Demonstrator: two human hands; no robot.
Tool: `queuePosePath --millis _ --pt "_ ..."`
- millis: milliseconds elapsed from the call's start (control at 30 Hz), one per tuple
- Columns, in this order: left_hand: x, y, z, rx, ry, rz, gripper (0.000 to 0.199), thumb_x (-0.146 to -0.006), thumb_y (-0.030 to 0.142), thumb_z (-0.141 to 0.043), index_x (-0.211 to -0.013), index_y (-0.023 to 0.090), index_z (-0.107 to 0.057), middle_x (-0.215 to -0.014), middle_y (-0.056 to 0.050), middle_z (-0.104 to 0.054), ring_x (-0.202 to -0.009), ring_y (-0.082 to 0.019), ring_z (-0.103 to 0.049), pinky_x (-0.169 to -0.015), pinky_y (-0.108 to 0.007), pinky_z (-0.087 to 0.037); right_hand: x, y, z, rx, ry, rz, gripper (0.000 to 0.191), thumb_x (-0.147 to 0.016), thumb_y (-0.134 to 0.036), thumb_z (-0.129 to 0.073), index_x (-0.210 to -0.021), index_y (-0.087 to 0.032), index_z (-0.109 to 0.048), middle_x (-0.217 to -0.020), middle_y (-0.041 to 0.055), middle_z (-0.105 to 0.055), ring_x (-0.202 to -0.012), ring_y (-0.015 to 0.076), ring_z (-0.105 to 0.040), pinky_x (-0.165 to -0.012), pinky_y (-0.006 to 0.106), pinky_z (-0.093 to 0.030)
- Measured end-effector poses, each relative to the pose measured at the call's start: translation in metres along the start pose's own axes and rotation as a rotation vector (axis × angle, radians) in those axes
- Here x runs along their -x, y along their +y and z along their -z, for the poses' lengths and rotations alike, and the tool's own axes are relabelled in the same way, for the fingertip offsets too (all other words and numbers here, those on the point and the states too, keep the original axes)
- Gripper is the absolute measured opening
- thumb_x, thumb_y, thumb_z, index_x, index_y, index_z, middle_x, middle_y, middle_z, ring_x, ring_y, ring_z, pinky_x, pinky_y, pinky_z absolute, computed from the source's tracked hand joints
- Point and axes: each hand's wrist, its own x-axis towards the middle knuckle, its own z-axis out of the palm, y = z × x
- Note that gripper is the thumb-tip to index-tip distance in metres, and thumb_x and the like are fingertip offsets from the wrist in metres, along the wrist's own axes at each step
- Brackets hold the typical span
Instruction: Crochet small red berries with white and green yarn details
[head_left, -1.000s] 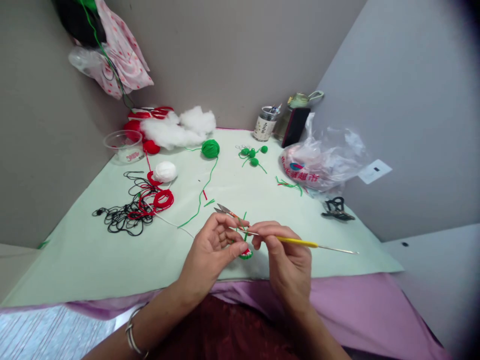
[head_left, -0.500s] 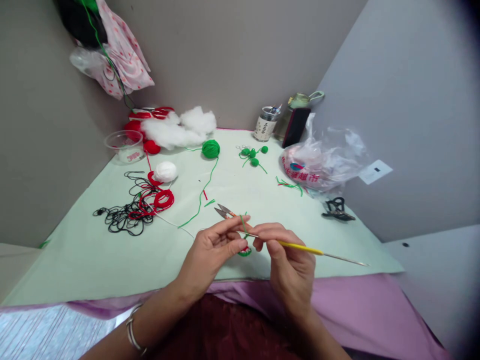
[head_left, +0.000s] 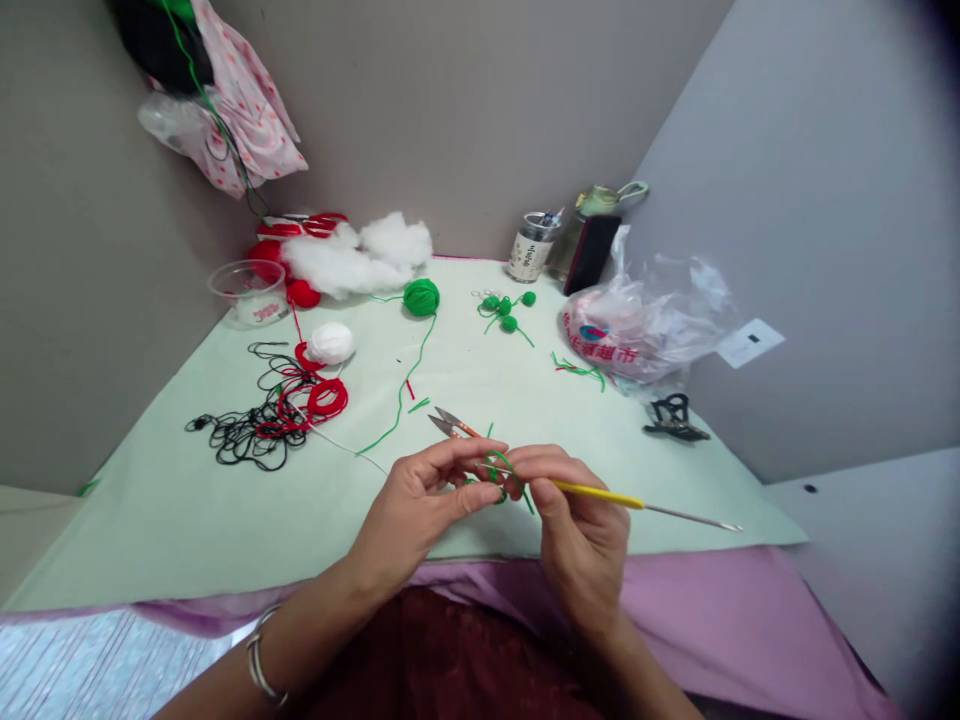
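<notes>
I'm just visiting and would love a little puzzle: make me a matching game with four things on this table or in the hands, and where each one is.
Things:
1. Hook
2. Scissors
3. White ball
4. Phone

Places:
A. In front of the bottle
B. Beside red yarn
C. In the right hand
D. Just beyond the left hand

Pairs: 1-C, 2-D, 3-B, 4-A.

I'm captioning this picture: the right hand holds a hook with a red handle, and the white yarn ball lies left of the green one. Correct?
No: the head view shows a yellow handle, not red, on the hook in the right hand. The rest stands.
</notes>
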Motion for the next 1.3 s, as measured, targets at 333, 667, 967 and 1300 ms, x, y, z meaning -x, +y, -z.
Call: queuePosePath --millis 333,667,967,1300 --pt "-0.001 -0.006 -0.007 0.099 0.077 -0.082 0.017 -0.089 0.033 -0.083 -0.087 0.019 -0.075 -0.082 0.0 -0.072 -0.062 -0.01 -0.066 -0.056 -0.02 -0.056 0.0 -0.006 0.001 0.067 -0.037 0.043 0.022 -0.104 -0.016 -0.06 -0.105 -0.028 -0.078 -0.095 0.0027 -0.079 -0.088 0.0176 -0.072 -0.078 0.031 -0.058" --pt "0.001 -0.01 -0.009 0.058 0.215 -0.132 0.023 -0.085 0.038 -0.086 -0.086 0.02 -0.073 -0.068 0.004 -0.069 -0.056 -0.01 -0.062 -0.058 -0.021 -0.056 0.012 0.006 0.002 0.502 -0.09 0.349 0.041 -0.098 -0.007 -0.064 -0.129 -0.031 -0.074 -0.112 0.0088 -0.08 -0.095 0.0221 -0.076 -0.079 0.037 -0.064" --pt "0.0 -0.011 -0.008 0.184 0.091 0.004 0.026 -0.084 0.038 -0.088 -0.086 0.019 -0.07 -0.073 0.003 -0.067 -0.062 -0.011 -0.065 -0.056 -0.02 -0.057 0.014 0.006 -0.003 0.27 -0.01 0.274 0.038 -0.099 -0.008 -0.064 -0.123 -0.035 -0.077 -0.107 0.0046 -0.08 -0.094 0.0208 -0.075 -0.077 0.036 -0.063" --pt "0.003 -0.012 -0.01 0.089 0.109 -0.066 0.033 -0.091 0.042 -0.082 -0.084 0.019 -0.06 -0.079 0.004 -0.065 -0.062 -0.009 -0.066 -0.062 -0.022 -0.056 0.017 0.009 0.003 0.571 -0.075 0.414 0.044 -0.097 -0.008 -0.066 -0.133 -0.032 -0.073 -0.109 0.0079 -0.078 -0.096 0.0231 -0.075 -0.077 0.037 -0.064"
